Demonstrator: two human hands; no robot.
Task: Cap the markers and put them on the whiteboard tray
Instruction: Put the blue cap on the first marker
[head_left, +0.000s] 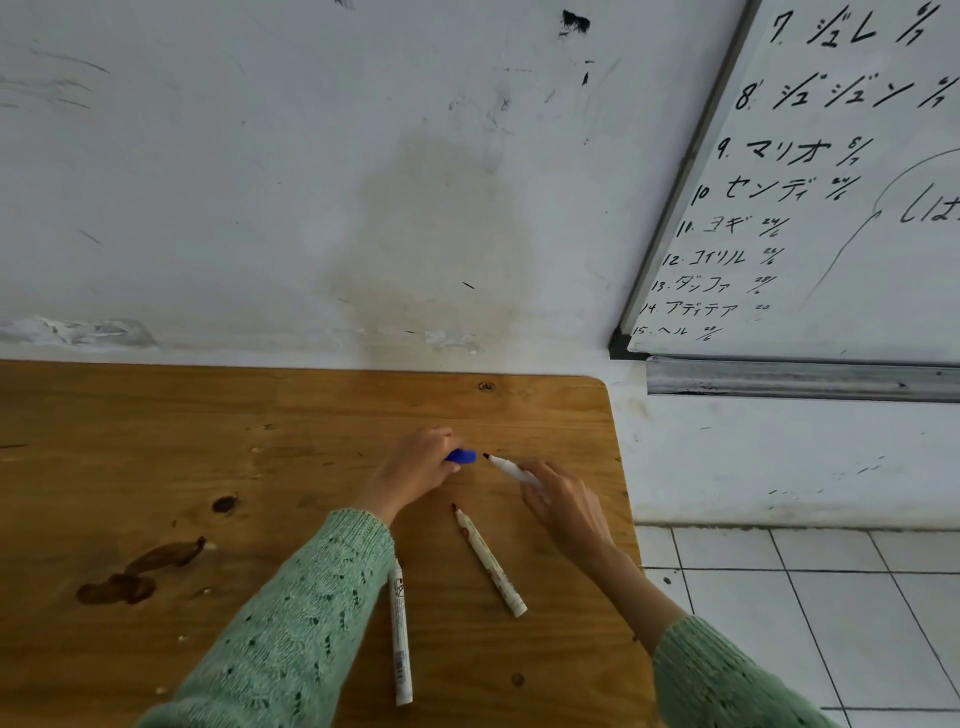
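Observation:
My left hand (418, 467) pinches a blue cap (461, 457) just above the wooden table (208, 467). My right hand (563, 506) holds an uncapped white marker (506, 467), its dark tip pointing left at the cap with a small gap between them. A second uncapped marker (491, 562) lies on the table below my hands, tip away from me. A third white marker (400, 634) lies near my left sleeve, its upper end hidden by the sleeve. The metal whiteboard tray (800, 380) runs under the whiteboard (831, 208) at the right.
The table's right edge ends near my right wrist, with white floor tiles (831, 597) beyond it. Dark stains (140, 571) mark the table's left part. A scuffed white wall (311, 182) stands behind the table.

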